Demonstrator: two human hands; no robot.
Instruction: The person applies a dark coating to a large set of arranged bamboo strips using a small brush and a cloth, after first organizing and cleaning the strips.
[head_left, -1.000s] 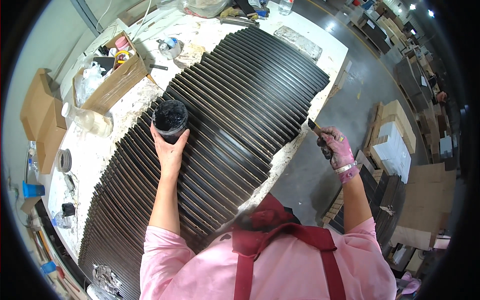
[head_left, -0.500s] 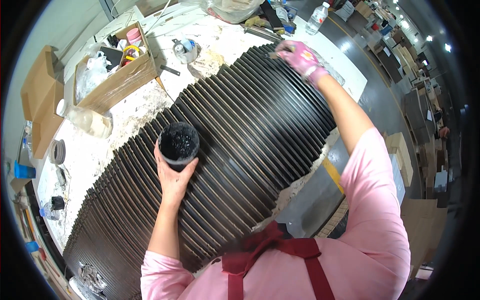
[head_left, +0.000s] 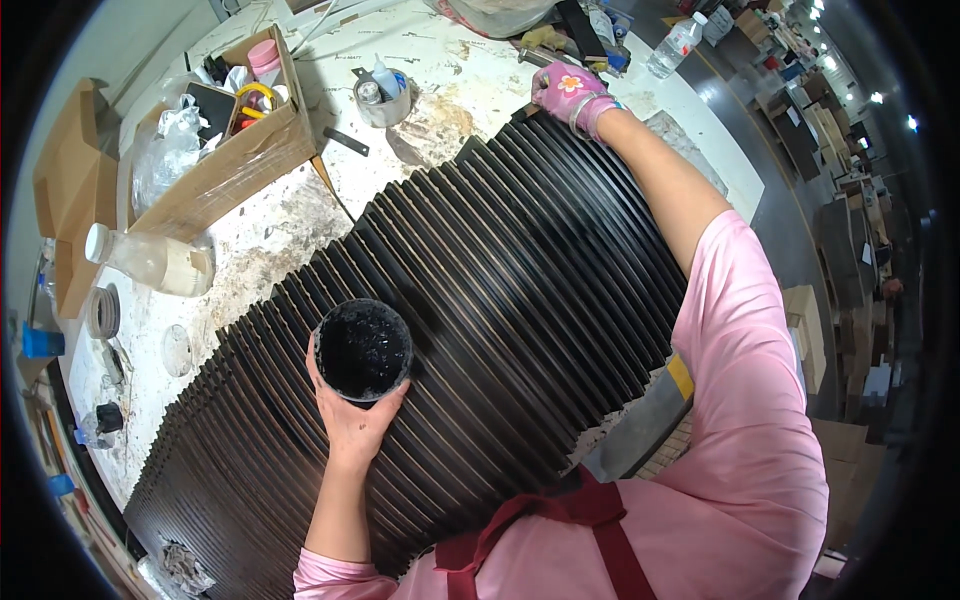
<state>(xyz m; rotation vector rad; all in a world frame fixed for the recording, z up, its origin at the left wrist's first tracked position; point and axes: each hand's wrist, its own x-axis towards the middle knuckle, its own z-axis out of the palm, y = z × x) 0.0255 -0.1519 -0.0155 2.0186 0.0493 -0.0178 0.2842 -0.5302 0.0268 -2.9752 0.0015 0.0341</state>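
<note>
Left hand (head_left: 352, 430): bare; I see thumb and fingers spread partly open, gripping the sides of the black cup (head_left: 392, 330).
Black cup: over the dark strips (head_left: 530, 270), mouth up, dark paste inside; I cannot tell whether its base touches them.
Right hand (head_left: 572, 95): pink-gloved, fingers curled on a brush (head_left: 527, 112), mostly hidden from me, at the strips' far end.
Dark strips: side by side on the white table (head_left: 290, 205).
</note>
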